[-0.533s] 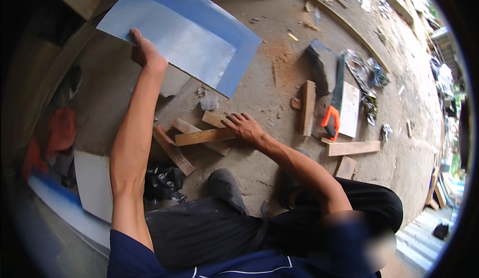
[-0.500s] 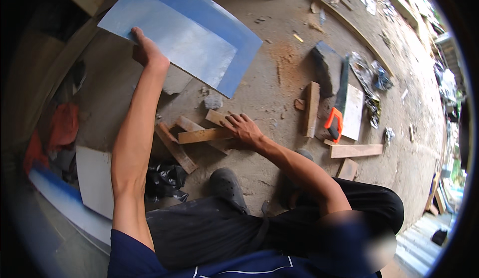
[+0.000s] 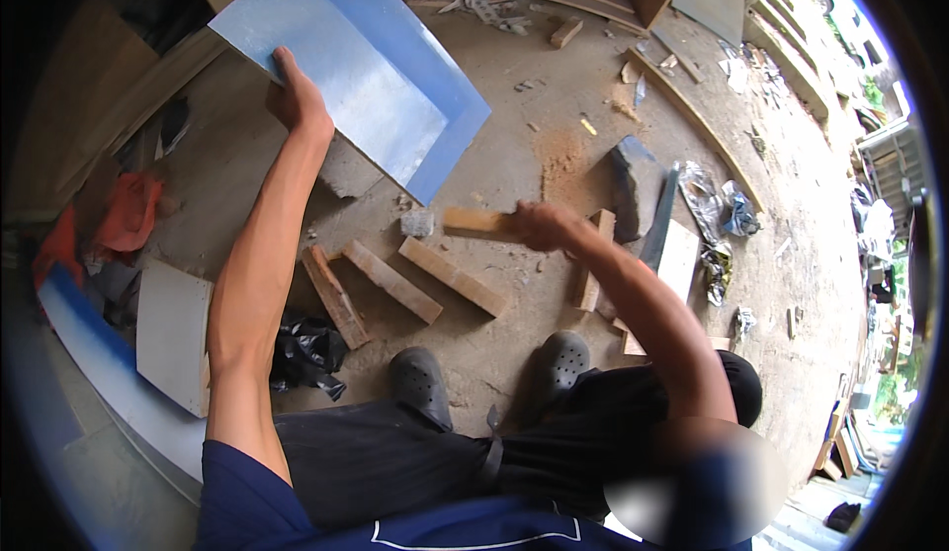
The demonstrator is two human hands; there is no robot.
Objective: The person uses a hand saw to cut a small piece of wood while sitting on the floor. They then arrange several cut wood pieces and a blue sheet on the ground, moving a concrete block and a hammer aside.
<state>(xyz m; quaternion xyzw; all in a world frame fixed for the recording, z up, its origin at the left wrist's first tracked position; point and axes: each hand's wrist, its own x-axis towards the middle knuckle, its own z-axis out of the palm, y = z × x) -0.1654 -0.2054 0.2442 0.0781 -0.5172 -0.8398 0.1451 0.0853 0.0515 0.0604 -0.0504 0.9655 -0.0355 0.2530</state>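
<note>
My left hand (image 3: 304, 106) is closed on the near edge of a blue and whitish flat panel (image 3: 341, 72), raised tilted above the floor, its thumb on the upper face. Lifted off the floor, a short wood block (image 3: 478, 223) sticks out leftward from my right hand (image 3: 547, 226), whose fingers wrap its right end. Below it lie three wood pieces: one block (image 3: 455, 276), a second block (image 3: 392, 282) and a rougher, reddish one (image 3: 336, 297). To the right, a handsaw blade (image 3: 659, 217) shows beside my forearm, which hides the handle.
A dark-sided stone slab (image 3: 638, 185) and another wood block (image 3: 594, 279) lie at the right, beside a white board (image 3: 680, 259). A long wood strip (image 3: 697, 126) crosses the floor beyond. A black plastic bag (image 3: 308, 353) is near my left shoe (image 3: 420, 385).
My right hand has taken up the wood block from atop the others and moved it away and to the right. The left hand still holds the panel, which has shifted slightly.
</note>
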